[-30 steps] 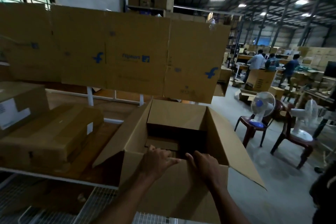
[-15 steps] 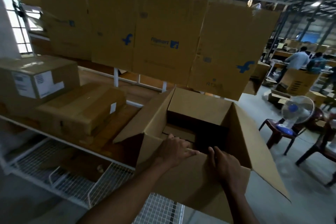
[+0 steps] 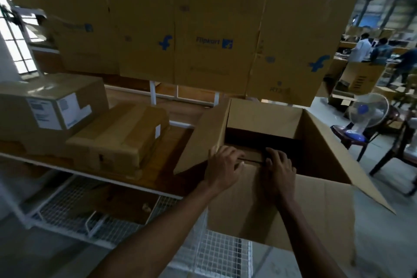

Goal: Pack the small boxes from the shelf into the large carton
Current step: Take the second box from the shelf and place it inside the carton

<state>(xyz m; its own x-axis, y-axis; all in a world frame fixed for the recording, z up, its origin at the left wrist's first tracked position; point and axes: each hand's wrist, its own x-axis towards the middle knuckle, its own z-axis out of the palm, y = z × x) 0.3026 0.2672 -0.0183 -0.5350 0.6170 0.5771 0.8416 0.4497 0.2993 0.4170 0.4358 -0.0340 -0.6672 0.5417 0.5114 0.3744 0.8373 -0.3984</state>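
Large carton [image 3: 316, 149] stands open at right of centre, just right of the shelf [image 3: 90, 172], its four flaps spread outward and its far interior in deep shadow, so the contents cannot be made out. Both hands reach over the near flap [image 3: 316, 214]. The left hand [image 3: 222, 167] rests palm-down at the near rim with fingers curled over the edge; the right hand [image 3: 278, 170] lies beside it, fingers bent downward into the opening. A pale cardboard surface [image 3: 252, 157] shows between and under the fingertips, but whether either hand grips it or merely presses on it cannot be told. Two small boxes sit on the shelf to the left: a long plain box [image 3: 119, 140] nearer the carton, and a labelled box [image 3: 52, 104] further left, its label print blurred beyond reading. Flattened printed cartons [image 3: 191, 29] hang across the far side, hiding what lies behind. A wire rack [image 3: 74, 210] below the shelf holds something dim and unidentifiable. At far right, a fan [image 3: 367, 111] on a chair [image 3: 352, 135] and several people [image 3: 372, 49] appear small and indistinct.
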